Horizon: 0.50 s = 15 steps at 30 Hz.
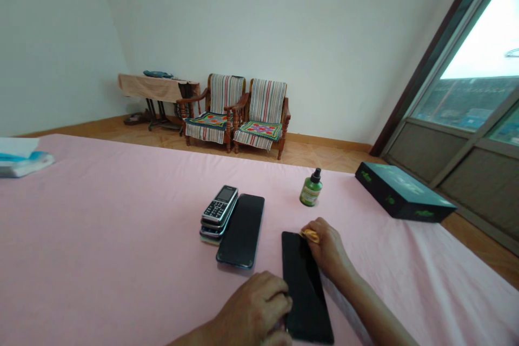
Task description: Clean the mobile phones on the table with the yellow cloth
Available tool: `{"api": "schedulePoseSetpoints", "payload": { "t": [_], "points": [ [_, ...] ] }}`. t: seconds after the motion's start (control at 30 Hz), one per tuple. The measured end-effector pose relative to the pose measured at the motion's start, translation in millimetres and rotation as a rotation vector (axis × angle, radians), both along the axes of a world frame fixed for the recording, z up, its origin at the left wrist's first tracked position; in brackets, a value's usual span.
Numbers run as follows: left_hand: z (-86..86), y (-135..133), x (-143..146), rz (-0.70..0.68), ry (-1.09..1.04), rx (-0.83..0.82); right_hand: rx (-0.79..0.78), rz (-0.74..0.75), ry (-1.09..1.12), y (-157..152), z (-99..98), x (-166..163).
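Note:
A black smartphone (305, 286) lies flat on the pink table (121, 216) close to me. My left hand (255, 311) is curled against its left edge, fingers closed on the phone's side. My right hand (326, 248) rests at the phone's top right corner, fingers pinched on a small yellow cloth (310, 235). A second black smartphone (242, 230) lies just to the left, beside a short stack of phones topped by a silver keypad phone (219, 208). A small green spray bottle (311, 189) stands upright beyond my right hand.
A dark green box (403, 192) sits at the table's right edge. White and blue packs (20, 158) lie at the far left. Two striped wooden armchairs (239, 113) and a covered side table (156, 89) stand by the back wall. A large window (478, 97) is at right.

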State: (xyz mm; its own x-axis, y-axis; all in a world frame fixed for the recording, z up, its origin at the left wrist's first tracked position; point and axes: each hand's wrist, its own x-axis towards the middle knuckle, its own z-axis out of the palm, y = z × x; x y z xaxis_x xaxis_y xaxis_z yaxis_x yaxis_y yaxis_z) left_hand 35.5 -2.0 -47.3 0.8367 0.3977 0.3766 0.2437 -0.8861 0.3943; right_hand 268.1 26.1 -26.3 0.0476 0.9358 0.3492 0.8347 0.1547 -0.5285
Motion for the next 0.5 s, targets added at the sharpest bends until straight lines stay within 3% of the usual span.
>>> {"api": "schedulePoseSetpoints", "payload": {
  "t": [0.5],
  "points": [
    [2.0,0.2,-1.4,0.000,0.005,-0.035,-0.197,0.106,0.143,-27.7,23.1,6.5]
  ]
}}
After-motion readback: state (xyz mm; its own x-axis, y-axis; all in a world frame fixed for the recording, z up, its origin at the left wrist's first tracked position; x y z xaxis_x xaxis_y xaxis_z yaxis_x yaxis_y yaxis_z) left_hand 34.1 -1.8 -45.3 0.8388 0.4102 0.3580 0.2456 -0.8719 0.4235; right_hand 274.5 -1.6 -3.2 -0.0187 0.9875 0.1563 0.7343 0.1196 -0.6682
